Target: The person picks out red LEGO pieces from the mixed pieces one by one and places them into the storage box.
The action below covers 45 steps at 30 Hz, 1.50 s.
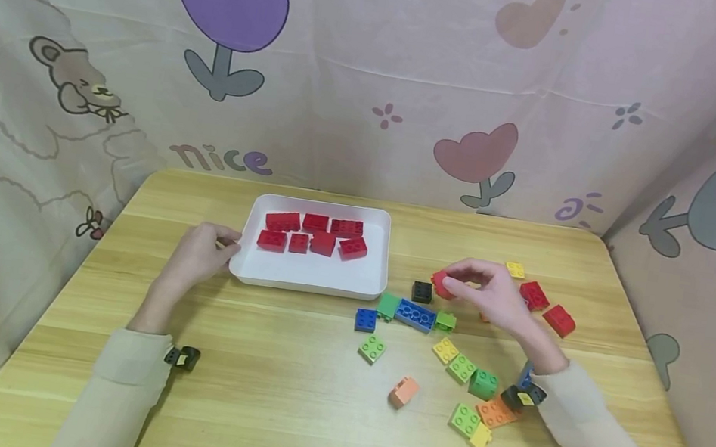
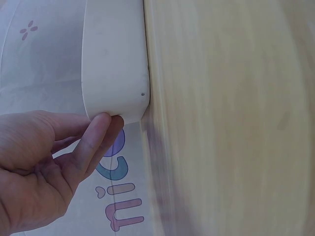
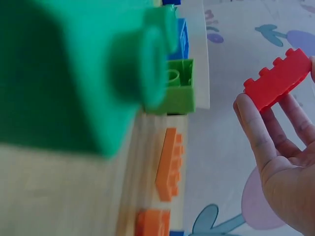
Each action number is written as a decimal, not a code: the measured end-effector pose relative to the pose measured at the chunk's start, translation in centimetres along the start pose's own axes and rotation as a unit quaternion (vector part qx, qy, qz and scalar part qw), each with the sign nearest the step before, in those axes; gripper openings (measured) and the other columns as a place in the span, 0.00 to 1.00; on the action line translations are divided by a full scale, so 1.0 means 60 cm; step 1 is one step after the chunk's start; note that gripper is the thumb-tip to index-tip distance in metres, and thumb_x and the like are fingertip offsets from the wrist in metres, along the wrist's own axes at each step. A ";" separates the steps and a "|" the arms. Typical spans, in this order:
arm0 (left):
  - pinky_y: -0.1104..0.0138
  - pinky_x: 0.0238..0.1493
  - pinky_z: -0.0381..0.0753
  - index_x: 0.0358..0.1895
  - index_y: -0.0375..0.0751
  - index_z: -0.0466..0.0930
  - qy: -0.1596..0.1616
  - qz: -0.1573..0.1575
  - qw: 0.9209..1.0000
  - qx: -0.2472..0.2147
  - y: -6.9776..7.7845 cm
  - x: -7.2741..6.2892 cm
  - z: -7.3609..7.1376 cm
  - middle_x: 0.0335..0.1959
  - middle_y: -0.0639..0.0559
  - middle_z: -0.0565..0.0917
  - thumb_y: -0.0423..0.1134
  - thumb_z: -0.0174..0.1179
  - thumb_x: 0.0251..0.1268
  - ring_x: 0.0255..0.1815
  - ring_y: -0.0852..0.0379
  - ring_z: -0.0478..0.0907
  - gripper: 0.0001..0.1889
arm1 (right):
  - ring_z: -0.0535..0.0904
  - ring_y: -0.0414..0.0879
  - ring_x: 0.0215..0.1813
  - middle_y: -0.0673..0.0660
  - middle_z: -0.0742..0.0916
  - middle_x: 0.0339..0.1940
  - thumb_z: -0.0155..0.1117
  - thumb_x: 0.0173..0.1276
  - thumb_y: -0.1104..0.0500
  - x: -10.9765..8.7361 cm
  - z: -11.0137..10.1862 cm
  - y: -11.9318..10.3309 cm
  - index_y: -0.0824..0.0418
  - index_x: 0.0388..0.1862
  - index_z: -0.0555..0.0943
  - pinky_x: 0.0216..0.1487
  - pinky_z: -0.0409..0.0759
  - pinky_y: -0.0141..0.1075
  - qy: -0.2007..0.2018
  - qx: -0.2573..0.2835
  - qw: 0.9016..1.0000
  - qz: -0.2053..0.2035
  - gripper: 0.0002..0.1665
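A shallow white tray point(image 1: 306, 275) holds several red building bricks point(image 1: 322, 243) in two rough rows. At its left end, the left hand point(image 1: 201, 255) grips the rim near the corner between thumb and fingers; the left wrist view has those fingertips point(image 2: 103, 119) against the outer wall. To the right of the tray, the right hand point(image 1: 489, 291) pinches a long red brick point(image 3: 278, 79) by its ends, raised above the table beside a black brick point(image 1: 422, 291). Two more red bricks point(image 1: 559, 321) lie just beyond this hand, to its right.
Loose bricks are scattered under and in front of the right forearm: a blue one point(image 1: 415, 315), a light green one point(image 1: 372, 348), a peach one point(image 1: 404, 392), an orange one point(image 1: 496, 412) and several others. A printed cloth point(image 1: 342, 137) hangs behind the wooden table point(image 1: 252, 392).
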<state>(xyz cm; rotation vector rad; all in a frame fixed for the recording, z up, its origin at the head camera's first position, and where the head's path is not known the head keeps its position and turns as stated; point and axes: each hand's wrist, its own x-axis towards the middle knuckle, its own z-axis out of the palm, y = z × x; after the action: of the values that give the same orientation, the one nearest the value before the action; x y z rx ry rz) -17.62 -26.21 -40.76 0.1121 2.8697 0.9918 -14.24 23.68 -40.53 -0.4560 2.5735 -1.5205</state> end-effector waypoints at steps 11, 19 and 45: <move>0.66 0.33 0.90 0.61 0.22 0.81 0.002 0.005 1.000 0.002 -0.001 0.000 0.001 0.52 0.25 0.87 0.31 0.59 0.76 0.38 0.47 0.89 0.17 | 0.87 0.42 0.49 0.62 0.91 0.50 0.70 0.74 0.59 0.045 0.030 -0.030 0.65 0.55 0.86 0.48 0.91 0.36 -0.030 0.039 0.999 -0.003 0.15; 0.68 0.32 0.89 0.61 0.22 0.81 0.000 0.001 1.000 0.004 0.001 0.000 0.001 0.52 0.25 0.87 0.31 0.59 0.77 0.36 0.48 0.89 0.18 | 0.88 0.42 0.44 0.65 0.90 0.49 0.69 0.74 0.61 0.068 0.039 -0.050 0.67 0.55 0.86 0.46 0.92 0.36 -0.051 0.057 0.997 -0.015 0.15; 0.68 0.31 0.89 0.62 0.23 0.81 0.002 0.001 1.000 0.006 -0.003 0.001 0.000 0.52 0.25 0.87 0.32 0.58 0.77 0.33 0.52 0.88 0.17 | 0.89 0.48 0.42 0.61 0.92 0.47 0.71 0.73 0.57 0.150 0.109 -0.110 0.62 0.52 0.88 0.47 0.93 0.44 -0.076 0.076 0.993 -0.038 0.14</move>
<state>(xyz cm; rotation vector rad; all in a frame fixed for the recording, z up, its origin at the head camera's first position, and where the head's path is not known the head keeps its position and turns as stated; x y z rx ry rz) -17.69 -26.33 -40.86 0.1135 2.8787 0.9773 -19.81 12.41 -37.56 -0.6326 2.3307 -1.6236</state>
